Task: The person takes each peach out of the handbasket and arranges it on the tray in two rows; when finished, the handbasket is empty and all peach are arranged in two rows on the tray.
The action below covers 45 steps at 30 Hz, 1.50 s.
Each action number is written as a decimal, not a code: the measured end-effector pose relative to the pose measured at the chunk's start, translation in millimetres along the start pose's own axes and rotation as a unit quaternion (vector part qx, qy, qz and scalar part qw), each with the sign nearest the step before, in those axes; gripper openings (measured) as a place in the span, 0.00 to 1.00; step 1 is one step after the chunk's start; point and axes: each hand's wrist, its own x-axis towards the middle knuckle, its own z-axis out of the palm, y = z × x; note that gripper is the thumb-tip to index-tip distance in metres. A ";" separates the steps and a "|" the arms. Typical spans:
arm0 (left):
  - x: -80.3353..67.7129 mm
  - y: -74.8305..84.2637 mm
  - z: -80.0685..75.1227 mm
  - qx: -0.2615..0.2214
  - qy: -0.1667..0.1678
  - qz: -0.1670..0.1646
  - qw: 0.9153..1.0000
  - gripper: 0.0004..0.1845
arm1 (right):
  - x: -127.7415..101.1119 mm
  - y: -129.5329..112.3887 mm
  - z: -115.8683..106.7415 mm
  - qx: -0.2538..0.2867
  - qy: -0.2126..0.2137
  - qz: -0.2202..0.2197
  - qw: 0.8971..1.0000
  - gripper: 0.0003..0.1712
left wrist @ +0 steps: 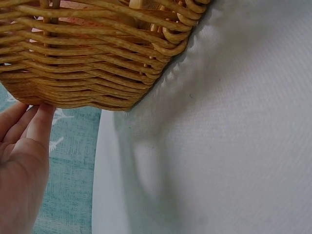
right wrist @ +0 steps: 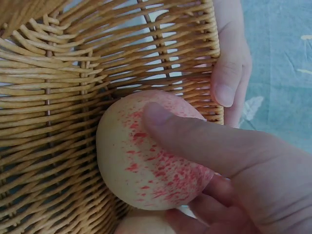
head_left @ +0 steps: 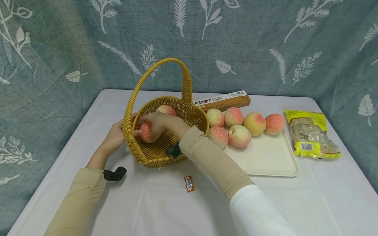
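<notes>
A yellow wicker basket with a tall handle stands on the white table. My right hand reaches inside it and grips a red-speckled peach low against the left wall. In the right wrist view my thumb lies across that peach, which touches the wicker wall. A second peach lies at the basket's far side. My left hand holds the basket's left rim, with its thumb over the edge and its fingers against the outer wall.
A cream tray right of the basket carries several peaches along its far edge. A pasta box lies behind it and a yellow packet to its right. A small orange sachet lies near the front. A leaf-print curtain hangs behind.
</notes>
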 end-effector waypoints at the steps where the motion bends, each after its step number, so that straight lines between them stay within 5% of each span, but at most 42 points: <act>1: 0.3 0.6 0.7 -0.001 0.000 0.001 1.000 0.40 | -0.2 0.7 0.2 -0.003 -0.001 0.002 1.000 0.47; 9: 1.3 4.2 4.9 -0.004 -0.004 0.012 1.000 0.39 | 0.5 6.1 0.9 -0.039 0.039 0.014 0.998 0.45; 20: 3.1 4.8 8.2 0.000 -0.007 0.005 1.000 0.40 | -10.0 12.2 -3.3 -0.117 0.104 -0.030 0.987 0.36; 27: 3.3 4.7 7.9 0.014 -0.001 -0.010 1.000 0.41 | -28.9 21.6 -16.5 -0.014 0.165 -0.080 0.983 0.34; 32: 3.0 4.7 6.6 0.018 -0.002 -0.004 1.000 0.42 | -42.3 29.9 -25.9 0.052 0.190 -0.067 0.978 0.37; 45: -1.0 5.7 3.9 0.034 0.011 -0.016 0.999 0.41 | -79.9 47.8 -37.3 0.211 0.258 -0.042 0.942 0.37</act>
